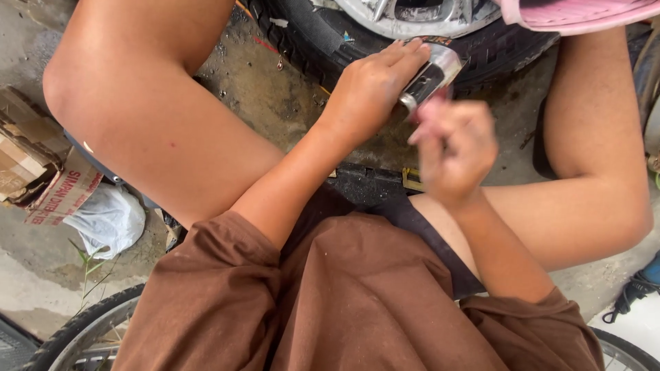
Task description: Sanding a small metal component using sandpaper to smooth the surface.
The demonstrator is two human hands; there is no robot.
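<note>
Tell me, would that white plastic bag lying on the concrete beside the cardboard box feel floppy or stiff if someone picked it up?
The crumpled white plastic bag would probably be floppy: its surface shows soft folds and it slumps on the concrete floor. It looks light for its size, though its contents are hidden. It seems unlikely to roll, since it sags flat against the torn cardboard box.

A single head-mounted camera looks steeply down from the wearer's own position, at close range. The view faces forward over the brown shirt (pixel 357 302) and bent knees to the concrete floor (pixel 275 103), with a tyre (pixel 309 41) at the upper edge. No second view exists
</note>
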